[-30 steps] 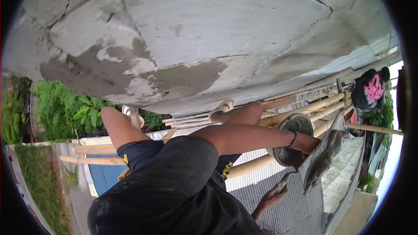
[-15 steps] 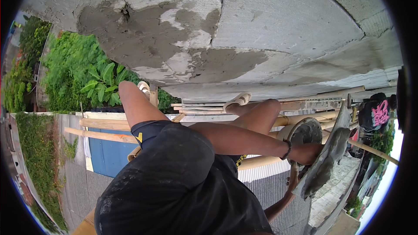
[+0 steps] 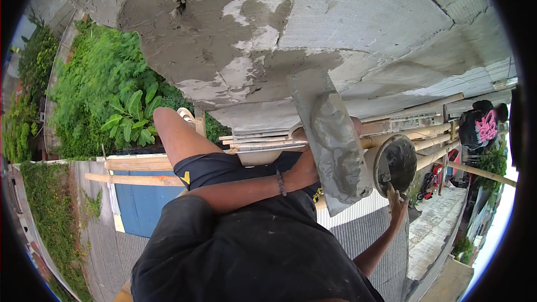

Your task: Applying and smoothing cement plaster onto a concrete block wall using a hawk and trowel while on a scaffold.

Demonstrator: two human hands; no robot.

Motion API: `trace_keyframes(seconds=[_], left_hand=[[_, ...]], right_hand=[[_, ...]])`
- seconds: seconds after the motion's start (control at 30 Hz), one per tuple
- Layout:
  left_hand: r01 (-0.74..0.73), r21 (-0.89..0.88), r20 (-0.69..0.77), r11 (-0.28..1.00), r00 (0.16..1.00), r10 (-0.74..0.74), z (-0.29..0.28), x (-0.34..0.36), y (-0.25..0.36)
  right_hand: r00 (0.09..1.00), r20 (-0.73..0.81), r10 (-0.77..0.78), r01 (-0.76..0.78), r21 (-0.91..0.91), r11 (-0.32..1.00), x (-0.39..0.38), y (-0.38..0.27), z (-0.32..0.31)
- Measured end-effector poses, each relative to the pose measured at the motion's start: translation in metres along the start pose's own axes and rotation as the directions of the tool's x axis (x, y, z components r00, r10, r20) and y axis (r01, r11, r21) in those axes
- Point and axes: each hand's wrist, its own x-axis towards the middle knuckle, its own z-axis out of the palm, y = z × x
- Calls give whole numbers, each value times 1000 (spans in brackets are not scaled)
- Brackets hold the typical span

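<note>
Our left hand point(image 3: 305, 170) grips the mortar-loaded board point(image 3: 330, 140) flat against the wall point(image 3: 335, 39) to spread it — our right hand point(image 3: 398, 201) clenched at the mortar pan point(image 3: 394, 165).

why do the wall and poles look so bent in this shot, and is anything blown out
Head view: fisheye lens bows the plastered wall and bamboo poles toward the rim; sky at the right edge is blown out white; flat daylight, soft shadows; the mortar-laden board is close and slightly soft.

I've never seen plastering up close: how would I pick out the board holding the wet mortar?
Start at the rough grey wall filling the top. Just below its patchy centre, a flat rectangular board heaped with wet grey mortar tilts against it. Unlike the round bucket at its right, it is long and flat.
</note>
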Motion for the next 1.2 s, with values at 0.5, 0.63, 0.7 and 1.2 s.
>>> trace_keyframes(seconds=[0.5, 0.63, 0.7, 1.2], left_hand=[[-24, 996, -13, 85, 913, 408, -143, -117, 21], [225, 446, 491, -866, 747, 447, -118, -104, 30], [-67, 952, -125, 300, 808, 576, -134, -110, 16], [446, 458, 386, -769, 679, 624, -138, -94, 31]], right_hand=[[842, -426, -332, 38, -567, 823, -24, -76, 4], [744, -187, -642, 617, -179, 767, -58, -140, 27], [650, 175, -739, 713, 197, 673, -94, -177, 58], [393, 221, -893, 639, 632, 438, -163, -236, 249]])
